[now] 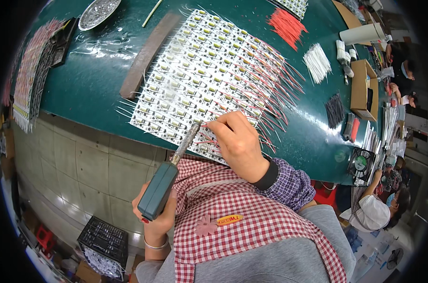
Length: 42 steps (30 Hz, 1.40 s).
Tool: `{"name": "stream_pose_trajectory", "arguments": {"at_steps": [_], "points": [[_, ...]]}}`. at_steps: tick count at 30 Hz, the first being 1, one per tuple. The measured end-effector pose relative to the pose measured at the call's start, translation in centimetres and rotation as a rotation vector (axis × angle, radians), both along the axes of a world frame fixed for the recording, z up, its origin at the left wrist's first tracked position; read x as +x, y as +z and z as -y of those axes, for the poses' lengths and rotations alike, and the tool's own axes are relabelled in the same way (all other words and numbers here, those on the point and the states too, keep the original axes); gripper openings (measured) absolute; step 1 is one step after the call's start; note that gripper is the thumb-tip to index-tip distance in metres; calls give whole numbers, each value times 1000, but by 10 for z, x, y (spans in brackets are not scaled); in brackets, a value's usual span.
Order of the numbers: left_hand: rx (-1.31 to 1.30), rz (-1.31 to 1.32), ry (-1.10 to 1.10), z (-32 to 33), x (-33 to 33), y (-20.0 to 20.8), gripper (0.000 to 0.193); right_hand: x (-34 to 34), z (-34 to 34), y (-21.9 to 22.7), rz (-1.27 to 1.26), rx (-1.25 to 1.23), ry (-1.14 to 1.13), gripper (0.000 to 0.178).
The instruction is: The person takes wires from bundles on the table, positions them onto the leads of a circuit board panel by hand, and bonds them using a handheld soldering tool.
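My left hand (pixel 164 207) is wrapped round the green handle of a soldering gun (pixel 159 188). Its metal barrel slants up to the right, and the tip meets the near part of a large white circuit board panel (pixel 176 80). Rows of small yellow-topped components cover the panel, with thin red and white wires standing out along its right side. Right by the tip, the thumb and forefinger of my right hand (pixel 240 144) pinch a thin red wire (pixel 205 125). The exact contact point is too small to make out.
A brown bar (pixel 150 54) lies along the panel's left side on the green table (pixel 100 94). Bundles of red wires (pixel 288 27), white wires (pixel 317 63) and black wires (pixel 334 111) lie to the right, near a cardboard box (pixel 365 89) and small fan (pixel 360 163). Another person (pixel 379 210) sits at far right.
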<state>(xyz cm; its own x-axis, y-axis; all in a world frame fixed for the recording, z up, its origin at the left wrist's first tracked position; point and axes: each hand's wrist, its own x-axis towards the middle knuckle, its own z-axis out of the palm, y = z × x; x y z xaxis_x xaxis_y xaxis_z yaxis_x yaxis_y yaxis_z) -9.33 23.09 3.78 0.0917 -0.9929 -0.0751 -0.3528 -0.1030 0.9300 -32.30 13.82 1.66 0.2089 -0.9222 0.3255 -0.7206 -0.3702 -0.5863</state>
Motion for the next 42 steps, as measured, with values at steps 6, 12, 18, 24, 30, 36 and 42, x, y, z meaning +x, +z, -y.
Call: {"name": "stream_pose_trajectory", "arguments": {"at_steps": [6, 12, 18, 24, 30, 36, 42], "points": [[52, 14, -13, -1, 0, -1, 17, 1, 0, -1, 0, -2, 1, 27], [25, 54, -55, 6, -1, 4, 15, 1, 0, -1, -2, 5, 12, 31], [-2, 75, -77, 7, -1, 4, 15, 1, 0, -2, 6, 4, -3, 27], [42, 9, 37, -7, 1, -6, 17, 2, 0, 1, 12, 15, -1, 25], [85, -61, 162, -17, 4, -9, 25, 2, 0, -1, 14, 18, 4, 24], [9, -68, 28, -16, 11, -20, 37, 1, 0, -2, 17, -2, -5, 25], [26, -299, 198, 6, -15, -3, 36, -11, -1, 9, 116, -49, 13, 23]]}}
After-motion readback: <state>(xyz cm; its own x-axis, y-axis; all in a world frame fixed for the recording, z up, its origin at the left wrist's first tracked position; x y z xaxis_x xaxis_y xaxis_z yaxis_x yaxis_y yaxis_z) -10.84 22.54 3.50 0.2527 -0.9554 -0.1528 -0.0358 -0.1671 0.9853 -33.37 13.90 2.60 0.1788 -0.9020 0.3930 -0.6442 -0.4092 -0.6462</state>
